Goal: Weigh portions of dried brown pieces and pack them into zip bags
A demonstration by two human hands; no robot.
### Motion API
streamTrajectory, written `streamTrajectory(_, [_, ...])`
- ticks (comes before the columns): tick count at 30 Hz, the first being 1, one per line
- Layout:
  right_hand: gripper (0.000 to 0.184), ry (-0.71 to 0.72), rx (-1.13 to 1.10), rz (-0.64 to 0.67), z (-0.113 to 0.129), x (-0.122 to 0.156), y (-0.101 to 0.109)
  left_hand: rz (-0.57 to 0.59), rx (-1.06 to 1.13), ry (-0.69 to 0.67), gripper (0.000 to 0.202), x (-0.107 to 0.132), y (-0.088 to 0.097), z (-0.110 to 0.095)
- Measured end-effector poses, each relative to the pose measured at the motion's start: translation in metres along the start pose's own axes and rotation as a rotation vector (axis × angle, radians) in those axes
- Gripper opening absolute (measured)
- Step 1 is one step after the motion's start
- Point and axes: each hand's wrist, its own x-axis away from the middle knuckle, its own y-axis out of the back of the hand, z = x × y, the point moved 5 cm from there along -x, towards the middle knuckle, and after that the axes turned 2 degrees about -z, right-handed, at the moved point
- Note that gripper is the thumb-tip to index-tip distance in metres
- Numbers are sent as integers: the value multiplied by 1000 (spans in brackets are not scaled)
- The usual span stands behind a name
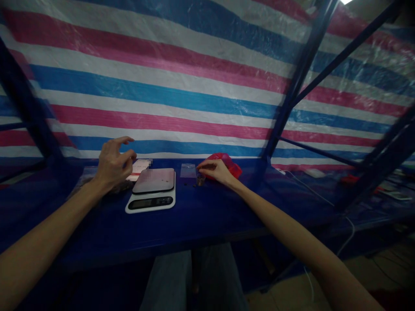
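Observation:
A small white kitchen scale [151,191] with a grey platform stands on the blue bench [201,220]. My left hand [114,164] hovers just left of it with curled, parted fingers and nothing in them, above some dark bits on clear plastic [121,186]. My right hand [215,170] rests on the bench to the right of the scale, fingers pinched together at a little pile of small brown pieces [199,181]. A small clear plastic bag [188,170] lies flat beside those fingers. A red bag [228,165] sits behind my right hand.
A red-and-white packet [138,168] lies behind the scale. A striped blue, pink and white tarp [181,82] closes off the back. Dark blue metal shelf posts [292,95] rise at right and left. A white cable [301,183] and small objects lie on the bench at far right.

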Motion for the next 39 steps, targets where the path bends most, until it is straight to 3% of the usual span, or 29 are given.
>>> streamTrajectory(10, [16, 184, 382, 70, 12, 3, 4, -1, 15, 5, 14, 2, 2, -5])
streamTrajectory(15, [21, 214, 411, 15, 26, 4, 4, 54, 66, 4, 16, 3, -1, -12])
streamTrajectory(18, [17, 295, 568, 155, 32, 3, -24, 60, 103, 35, 19, 1, 0, -19])
streamTrajectory(22, [16, 411, 958, 371, 29, 7, -75, 58, 133, 61, 20, 1, -1, -23])
streamTrajectory(25, [18, 462, 1086, 433, 29, 5, -92, 45, 127, 37, 17, 3, -3, -21])
streamTrajectory(28, [20, 449, 1059, 413, 41, -3, -81, 43, 117, 23, 14, 3, -5, -18])
streamTrajectory(32, [18, 288, 925, 286, 58, -16, -33, 42, 132, 36, 13, 2, -6, -19])
streamTrajectory(35, [12, 174, 742, 277, 57, -16, -9, 74, 126, 40, 14, 2, -7, -22])
streamTrajectory(39, [16, 169, 689, 333, 45, -11, 8, 103, 108, 55, 15, 4, -8, -20])
